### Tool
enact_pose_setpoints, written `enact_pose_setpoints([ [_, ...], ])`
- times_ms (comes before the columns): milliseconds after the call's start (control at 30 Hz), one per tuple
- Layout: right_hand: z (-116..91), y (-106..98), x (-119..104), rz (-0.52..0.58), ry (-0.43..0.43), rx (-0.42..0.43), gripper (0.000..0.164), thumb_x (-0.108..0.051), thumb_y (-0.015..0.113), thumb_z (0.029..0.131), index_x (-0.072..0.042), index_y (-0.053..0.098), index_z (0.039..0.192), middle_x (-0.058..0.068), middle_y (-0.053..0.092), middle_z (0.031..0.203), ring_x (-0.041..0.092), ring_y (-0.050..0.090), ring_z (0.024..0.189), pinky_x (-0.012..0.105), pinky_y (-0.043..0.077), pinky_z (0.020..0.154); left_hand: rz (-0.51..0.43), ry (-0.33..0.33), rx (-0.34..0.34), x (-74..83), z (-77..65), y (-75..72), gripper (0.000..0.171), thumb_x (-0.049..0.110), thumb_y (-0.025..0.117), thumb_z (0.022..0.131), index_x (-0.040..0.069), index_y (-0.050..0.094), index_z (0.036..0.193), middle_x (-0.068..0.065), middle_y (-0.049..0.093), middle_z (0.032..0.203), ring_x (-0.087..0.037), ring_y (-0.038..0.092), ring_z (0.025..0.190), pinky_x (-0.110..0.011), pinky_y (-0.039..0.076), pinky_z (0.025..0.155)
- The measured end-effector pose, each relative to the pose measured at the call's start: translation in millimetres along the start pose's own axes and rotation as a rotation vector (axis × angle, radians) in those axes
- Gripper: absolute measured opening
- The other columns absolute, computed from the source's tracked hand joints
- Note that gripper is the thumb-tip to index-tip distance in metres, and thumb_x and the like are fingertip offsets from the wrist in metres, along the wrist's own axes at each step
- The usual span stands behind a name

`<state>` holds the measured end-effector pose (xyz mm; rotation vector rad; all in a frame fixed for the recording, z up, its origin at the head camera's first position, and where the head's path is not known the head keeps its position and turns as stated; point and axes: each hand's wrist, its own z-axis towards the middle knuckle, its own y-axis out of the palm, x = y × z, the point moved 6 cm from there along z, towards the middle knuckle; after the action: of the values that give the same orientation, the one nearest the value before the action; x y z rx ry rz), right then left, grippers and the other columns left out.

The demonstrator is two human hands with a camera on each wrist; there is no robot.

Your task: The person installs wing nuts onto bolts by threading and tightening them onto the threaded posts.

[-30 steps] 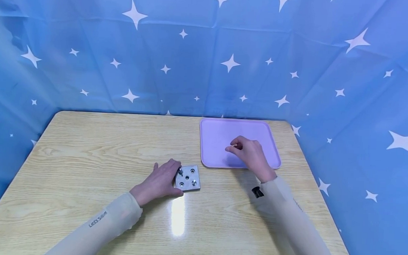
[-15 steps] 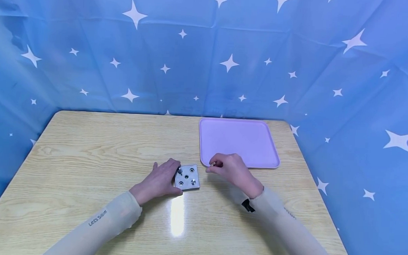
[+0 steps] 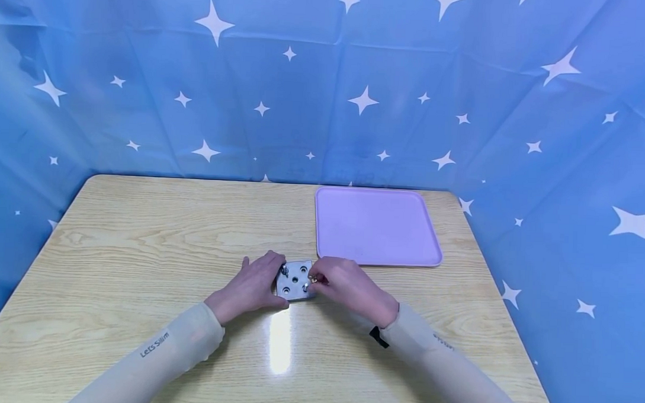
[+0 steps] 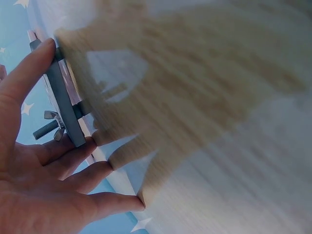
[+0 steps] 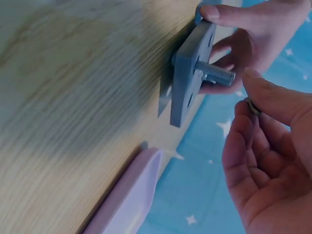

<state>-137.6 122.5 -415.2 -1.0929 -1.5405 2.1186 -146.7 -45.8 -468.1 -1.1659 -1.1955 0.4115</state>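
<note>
My left hand (image 3: 253,281) grips a square metal plate (image 3: 295,291) by opposite edges, thumb on one and fingertips on the other. The plate has several round holes and carries two upright bolts. A wing nut (image 4: 59,133) sits on the bolt near my left fingers, threads poking through. The other bolt (image 5: 210,70) has bare threads, with another bolt's end overlapping it in the right wrist view. Beside that bare bolt, my right hand (image 3: 351,287) pinches a small brass-coloured piece (image 5: 253,107) between thumb and index finger. Its exact shape is mostly hidden, and a gap separates it from the bolt.
A purple tray (image 3: 377,227) lies at the back right of the wood-grain table (image 3: 194,221). Blue star-patterned cloth (image 3: 305,76) hangs behind and along the sides. Bolt heads beneath the plate stand out in the left wrist view.
My right hand has come from above the tray, leftward and nearer, to the plate's right side with the brass-coloured piece between its fingers. My left hand keeps its grip on the plate.
</note>
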Motion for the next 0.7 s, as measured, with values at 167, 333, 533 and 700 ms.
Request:
enact_pose_setpoints([
  [167,0.9,2.7,-10.8,-0.058,-0.140,0.040,0.017,-0.012,0.085,0.086,-0.009,0.074,0.098,-0.001,0.069,0.093,0.009,0.060,0.081,0.022,0.053,0.074,-0.005,0.006,0.003,0.4,-0.5,-0.7,0.084,0.036,0.095,0.069,0.002,0.054,0.135,-0.010,0.059,0.129,-0.028,0.060,0.113,-0.080,0.033,0.101],
  [333,2.4,8.1,-16.6,-0.095,-0.205,0.014,0.016,-0.009,0.085,0.085,-0.011,0.074,0.097,-0.001,0.066,0.096,0.010,0.059,0.084,0.022,0.052,0.075,-0.005,0.011,0.005,0.7,-1.3,-1.4,0.083,0.036,0.095,0.070,0.002,0.054,0.134,-0.010,0.059,0.128,-0.028,0.059,0.112,-0.081,0.033,0.100],
  [533,6.0,14.2,-18.2,-0.172,-0.217,-0.021,0.014,-0.011,0.084,0.087,-0.013,0.073,0.094,-0.001,0.067,0.098,0.011,0.059,0.086,0.022,0.052,0.076,-0.002,0.016,0.009,1.0,-1.4,-1.6,0.082,0.036,0.095,0.070,0.003,0.054,0.133,-0.009,0.059,0.126,-0.027,0.059,0.108,-0.080,0.035,0.099],
  [700,6.9,13.7,-18.3,-0.174,-0.208,-0.019,0.014,-0.011,0.084,0.087,-0.013,0.073,0.094,0.000,0.067,0.098,0.012,0.060,0.086,0.023,0.052,0.076,-0.004,0.015,0.010,1.0,-1.2,-1.8,0.083,0.035,0.095,0.069,0.002,0.055,0.133,-0.010,0.059,0.127,-0.026,0.059,0.108,-0.080,0.035,0.099],
])
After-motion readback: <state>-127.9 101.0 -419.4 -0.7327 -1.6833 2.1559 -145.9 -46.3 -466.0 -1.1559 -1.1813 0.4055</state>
